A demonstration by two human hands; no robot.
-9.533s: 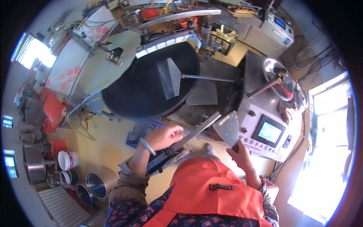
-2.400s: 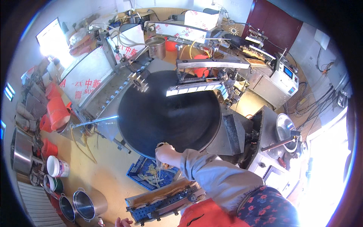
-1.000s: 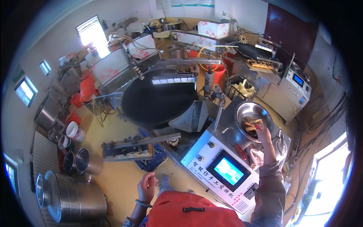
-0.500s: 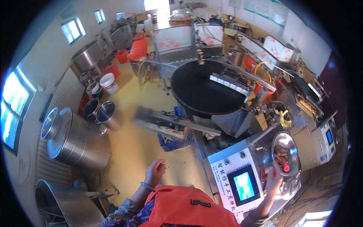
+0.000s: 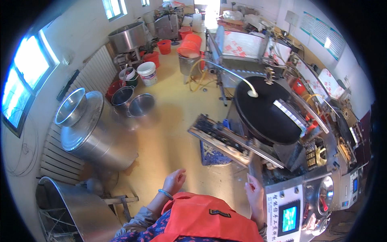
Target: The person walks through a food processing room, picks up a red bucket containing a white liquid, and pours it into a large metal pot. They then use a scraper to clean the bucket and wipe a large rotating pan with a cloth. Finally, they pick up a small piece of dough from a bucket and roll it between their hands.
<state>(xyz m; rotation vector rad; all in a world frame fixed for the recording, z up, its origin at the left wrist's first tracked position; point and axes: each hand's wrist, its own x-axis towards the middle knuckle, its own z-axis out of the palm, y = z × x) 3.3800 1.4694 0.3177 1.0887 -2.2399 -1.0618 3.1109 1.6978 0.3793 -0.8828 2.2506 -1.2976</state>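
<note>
My left hand [image 5: 174, 182], with a pale blue bangle at its wrist, hovers over the floor in front of the red apron [image 5: 195, 215]. Its fingers are loosely curled and hold nothing I can see. Just left of the control panel [image 5: 283, 213] with its lit screen is my right hand [image 5: 254, 192], half open, fingers bent and no object visible in it. Farther off, a thin metal pipe [image 5: 234, 72] reaches over the round black griddle [image 5: 262, 117]. Pale batter [image 5: 252, 93] runs from its end onto the surface.
A wooden-edged trough [image 5: 219, 141] juts out before the griddle, above a blue crate [image 5: 215, 155]. A metal bowl [image 5: 325, 189] with a red-handled tool sits right of the panel. Steel pots [image 5: 142, 105], a large drum [image 5: 100, 137] and buckets [image 5: 147, 74] line the left.
The view has turned left, so the surroundings sit farther right. My right hand has come away from beside the bowl to the panel's left. Batter now flows onto the griddle.
</note>
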